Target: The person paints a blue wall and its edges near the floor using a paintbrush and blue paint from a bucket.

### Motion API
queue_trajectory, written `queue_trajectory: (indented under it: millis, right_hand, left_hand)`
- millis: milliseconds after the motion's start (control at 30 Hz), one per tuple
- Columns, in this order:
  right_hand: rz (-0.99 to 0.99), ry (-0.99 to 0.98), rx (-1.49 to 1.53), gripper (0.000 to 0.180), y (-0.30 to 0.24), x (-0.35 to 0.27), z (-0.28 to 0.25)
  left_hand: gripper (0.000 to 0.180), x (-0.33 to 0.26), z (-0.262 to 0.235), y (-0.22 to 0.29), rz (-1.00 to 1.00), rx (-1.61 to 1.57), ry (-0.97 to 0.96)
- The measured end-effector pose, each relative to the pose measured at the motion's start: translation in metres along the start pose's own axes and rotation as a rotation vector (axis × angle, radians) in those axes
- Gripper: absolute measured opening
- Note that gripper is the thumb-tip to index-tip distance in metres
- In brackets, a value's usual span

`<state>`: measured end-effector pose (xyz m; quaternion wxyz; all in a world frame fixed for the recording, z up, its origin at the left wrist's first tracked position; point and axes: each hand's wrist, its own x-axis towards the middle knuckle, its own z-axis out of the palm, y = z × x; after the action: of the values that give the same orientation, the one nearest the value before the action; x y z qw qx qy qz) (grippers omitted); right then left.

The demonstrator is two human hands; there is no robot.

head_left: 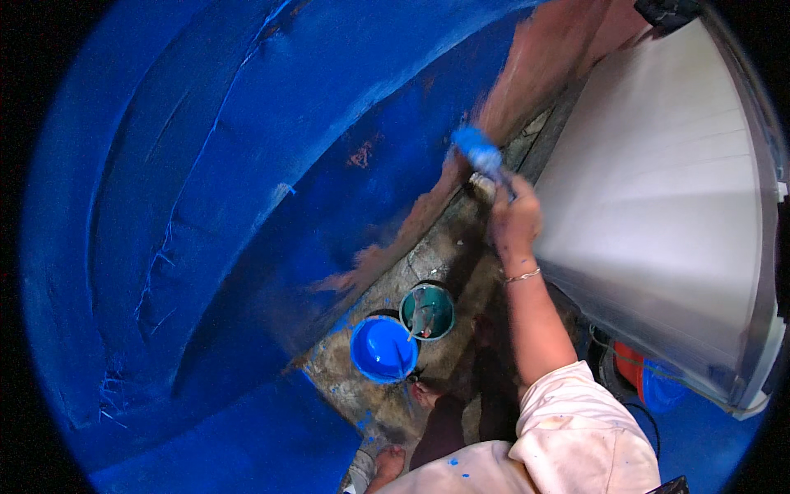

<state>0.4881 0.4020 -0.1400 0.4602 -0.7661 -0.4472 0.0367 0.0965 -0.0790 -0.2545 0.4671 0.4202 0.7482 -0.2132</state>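
My right hand is closed round the handle of a paintbrush, its bristles thick with blue paint and blurred by motion. The bristles are at the lower part of the wall, where blue paint borders a bare reddish-brown strip. Below the hand, on the floor, stands a bucket holding bright blue paint. Touching it is a dark green bucket with something greyish inside that I cannot make out. My left hand is out of view.
A large whitish panel-like object stands close on the right. Beneath its lower edge sit a red container and a blue container. My bare feet are on the paint-spotted concrete floor, near the buckets.
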Motion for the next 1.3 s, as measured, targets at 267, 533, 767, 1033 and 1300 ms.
queue_trajectory:
  millis: [267, 533, 767, 1033, 1300]
  right_hand:
    - [-0.132, 0.034, 0.103, 0.022, -0.079, -0.004, 0.009]
    - [-0.076, 0.097, 0.321, 0.021, -0.067, 0.009, -0.021]
    - [-0.221, -0.105, 0.493, 0.025, -0.094, -0.060, 0.021]
    - [-0.289, -0.060, 0.358, 0.036, -0.089, -0.079, -0.018]
    - [-0.408, -0.120, 0.321, 0.040, -0.087, -0.094, 0.033]
  left_hand:
    - [0.024, -0.007, 0.005, -0.001, -0.059, -0.223, 0.193]
    - [0.023, -0.007, 0.002, -0.012, -0.059, -0.270, 0.111]
    - [0.032, 0.007, 0.018, -0.032, 0.009, -0.027, 0.075]
    - [0.026, 0.014, 0.018, -0.032, -0.037, -0.245, 0.011]
    - [0.021, 0.022, 0.032, -0.052, 0.167, -0.155, 0.031]
